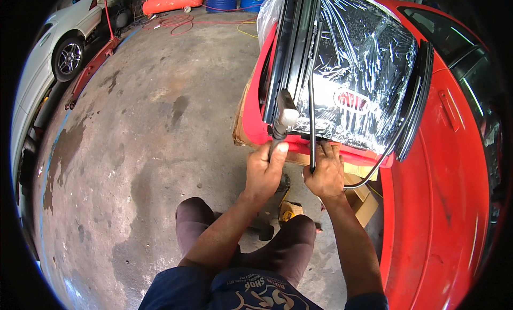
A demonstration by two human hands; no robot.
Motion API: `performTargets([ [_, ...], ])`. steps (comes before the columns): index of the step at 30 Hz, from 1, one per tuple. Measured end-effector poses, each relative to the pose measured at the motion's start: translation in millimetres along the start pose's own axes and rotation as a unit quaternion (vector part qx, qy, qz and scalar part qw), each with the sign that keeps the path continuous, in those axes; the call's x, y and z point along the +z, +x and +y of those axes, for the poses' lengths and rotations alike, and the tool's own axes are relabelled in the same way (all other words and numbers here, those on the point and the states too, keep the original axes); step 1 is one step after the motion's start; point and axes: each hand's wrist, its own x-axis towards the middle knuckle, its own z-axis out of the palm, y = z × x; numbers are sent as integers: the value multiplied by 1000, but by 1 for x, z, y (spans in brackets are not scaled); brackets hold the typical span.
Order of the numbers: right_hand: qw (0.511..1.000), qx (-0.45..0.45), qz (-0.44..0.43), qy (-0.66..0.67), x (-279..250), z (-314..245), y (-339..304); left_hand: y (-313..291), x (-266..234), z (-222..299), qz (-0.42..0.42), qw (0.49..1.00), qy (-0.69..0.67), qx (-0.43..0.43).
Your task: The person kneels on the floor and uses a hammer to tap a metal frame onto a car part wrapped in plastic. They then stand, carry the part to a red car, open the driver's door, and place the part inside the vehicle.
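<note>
From my station I see the left hand (266, 169) wrapped round a silver-headed, dark-handled hammer (287, 116); just right of its head, a slender, looping black strip (312, 123) runs lengthwise forward from the nearer right hand (327, 171), which grips it, beside a film-wrapped black panel (355, 69).

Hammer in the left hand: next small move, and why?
Probably press the black strip against the red edge with the right hand, leaving the hammer idle: that hand holds the strip there, a loop bows out to its right, and the hammer's head sits close to its fingers.
</note>
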Motion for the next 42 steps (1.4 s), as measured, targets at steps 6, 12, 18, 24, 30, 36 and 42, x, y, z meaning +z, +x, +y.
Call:
performTargets([
  [6,1000,10,-15,11,-1,0,1,-54,-33,-9,-31,996,81,-22],
  [12,999,14,-17,27,-1,0,1,-59,-27,-26,-46,991,112,-53],
  [18,999,19,-30,20,-3,0,1,-39,-13,-24,-36,997,54,-37],
  [24,998,27,-42,35,-4,0,1,-47,-19,-17,-37,994,96,-19],
  [30,999,17,-24,34,-5,-1,1,-31,-10,-29,-24,998,57,-25],
  [36,999,17,-23,40,-3,1,1,-50,-18,-12,-30,995,87,-26],
  [42,999,21,-32,21,-1,3,0,-20,-4,-19,-22,997,76,-18],
])
